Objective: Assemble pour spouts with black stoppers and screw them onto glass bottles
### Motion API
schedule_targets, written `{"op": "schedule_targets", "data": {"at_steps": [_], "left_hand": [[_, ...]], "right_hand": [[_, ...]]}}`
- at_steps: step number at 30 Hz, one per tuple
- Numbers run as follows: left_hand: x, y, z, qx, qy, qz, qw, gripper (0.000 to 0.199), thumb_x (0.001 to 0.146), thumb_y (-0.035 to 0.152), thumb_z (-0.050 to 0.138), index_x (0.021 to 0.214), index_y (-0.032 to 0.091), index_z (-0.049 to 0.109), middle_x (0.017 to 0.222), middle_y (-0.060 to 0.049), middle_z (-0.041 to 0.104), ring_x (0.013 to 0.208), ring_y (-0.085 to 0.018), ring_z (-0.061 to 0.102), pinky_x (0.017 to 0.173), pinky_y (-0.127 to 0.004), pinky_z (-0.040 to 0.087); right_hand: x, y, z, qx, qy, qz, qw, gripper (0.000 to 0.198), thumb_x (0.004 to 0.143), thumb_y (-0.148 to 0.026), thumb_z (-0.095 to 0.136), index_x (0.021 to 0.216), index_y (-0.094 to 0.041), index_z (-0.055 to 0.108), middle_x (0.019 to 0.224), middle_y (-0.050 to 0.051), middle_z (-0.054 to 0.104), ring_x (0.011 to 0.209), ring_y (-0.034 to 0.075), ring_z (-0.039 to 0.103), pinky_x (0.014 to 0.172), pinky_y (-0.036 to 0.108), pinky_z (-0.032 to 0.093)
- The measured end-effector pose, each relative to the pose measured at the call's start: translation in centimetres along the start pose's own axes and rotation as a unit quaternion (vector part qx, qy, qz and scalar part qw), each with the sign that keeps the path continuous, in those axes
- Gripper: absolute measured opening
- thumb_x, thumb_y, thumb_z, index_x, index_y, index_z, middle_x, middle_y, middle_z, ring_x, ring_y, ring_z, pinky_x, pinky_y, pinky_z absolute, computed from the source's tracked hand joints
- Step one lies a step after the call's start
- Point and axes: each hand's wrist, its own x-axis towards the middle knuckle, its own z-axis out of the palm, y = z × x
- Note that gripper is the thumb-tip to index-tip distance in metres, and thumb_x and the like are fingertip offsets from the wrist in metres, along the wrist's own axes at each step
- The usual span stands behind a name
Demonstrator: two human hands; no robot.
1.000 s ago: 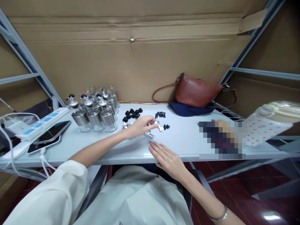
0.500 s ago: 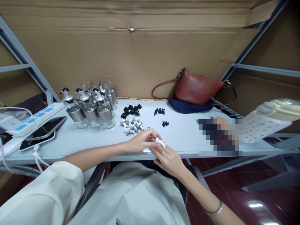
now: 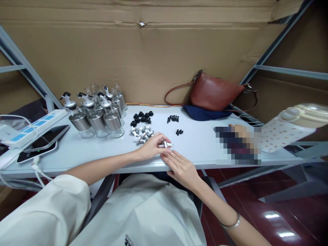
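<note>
My left hand (image 3: 151, 147) pinches a silver pourer spout (image 3: 168, 145) between thumb and fingers, just above the table's front part. The tip of the spout points right. My right hand (image 3: 182, 169) lies palm down at the table edge, fingers stretched out and close together, holding nothing I can see. Its fingertips are right by the left thumb; whether they touch is unclear. Beyond my left hand is a pile of similar silver spouts (image 3: 141, 134), with several black stoppers (image 3: 141, 118) behind it. Two groups of small black parts, longer pins (image 3: 173, 119) and shorter pieces (image 3: 179, 132), lie to the right.
Glass bottles with steel sleeves (image 3: 112, 121) stand at the left, some fitted with spouts. Left of them are a power strip (image 3: 36, 128) and a phone (image 3: 48, 138). A brown bag (image 3: 216, 92), a navy cloth item (image 3: 205, 113) and a dotted bottle (image 3: 279, 133) occupy the right.
The spout in my left hand has turned from pointing down over the right fingers to pointing right. My right hand has come slightly apart from it. The camera view has shifted a little.
</note>
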Motion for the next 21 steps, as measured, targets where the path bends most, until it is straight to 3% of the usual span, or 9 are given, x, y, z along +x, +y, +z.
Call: {"op": "schedule_targets", "data": {"at_steps": [9,12,14,18,21], "left_hand": [[-0.4,1.3,0.4,0.074,0.006,0.002,0.997,0.022,0.088,0.034,0.053,0.085,0.02,0.037,0.104,-0.006,0.056,0.093,-0.015,0.057,0.083,-0.032,0.045],[-0.3,1.1,0.3,0.062,-0.006,0.021,0.998,0.023,0.083,0.026,0.059,0.092,0.02,0.038,0.101,-0.004,0.054,0.087,-0.013,0.056,0.077,-0.028,0.045],[-0.2,0.8,0.3,0.033,-0.006,0.028,0.999,0.034,0.078,0.018,0.063,0.099,0.021,0.037,0.102,-0.003,0.052,0.08,-0.011,0.056,0.072,-0.025,0.045],[-0.2,0.8,0.3,0.021,0.016,0.025,0.999,0.042,0.077,0.014,0.062,0.106,0.023,0.033,0.101,-0.002,0.053,0.075,-0.008,0.054,0.07,-0.024,0.043],[-0.3,1.3,0.5,0.04,0.009,0.007,0.999,0.04,0.08,0.019,0.06,0.108,0.022,0.032,0.097,-0.002,0.059,0.07,-0.008,0.052,0.068,-0.023,0.04]], "right_hand": [[0.0,-0.1,0.0,0.01,-0.021,0.008,1.0,0.06,0.071,-0.002,0.05,0.13,-0.009,0.051,0.131,0.014,0.058,0.124,0.025,0.051,0.102,0.04,0.046],[0.3,-0.2,-0.7,0.036,-0.034,0.018,0.999,0.056,0.073,-0.004,0.053,0.129,-0.01,0.052,0.126,0.015,0.061,0.122,0.025,0.054,0.102,0.042,0.046],[0.5,0.0,-1.5,0.087,-0.041,0.025,0.995,0.049,0.079,-0.014,0.058,0.127,-0.011,0.053,0.125,0.015,0.062,0.12,0.026,0.055,0.101,0.044,0.046],[0.9,1.8,-2.9,0.183,-0.001,0.129,0.975,0.031,0.091,-0.027,0.05,0.118,-0.015,0.057,0.105,0.012,0.068,0.097,0.023,0.064,0.085,0.037,0.053],[1.1,4.1,-2.5,0.102,0.037,0.236,0.966,0.03,0.093,-0.026,0.042,0.116,-0.016,0.06,0.081,0.009,0.064,0.074,0.023,0.063,0.07,0.036,0.053]]}}
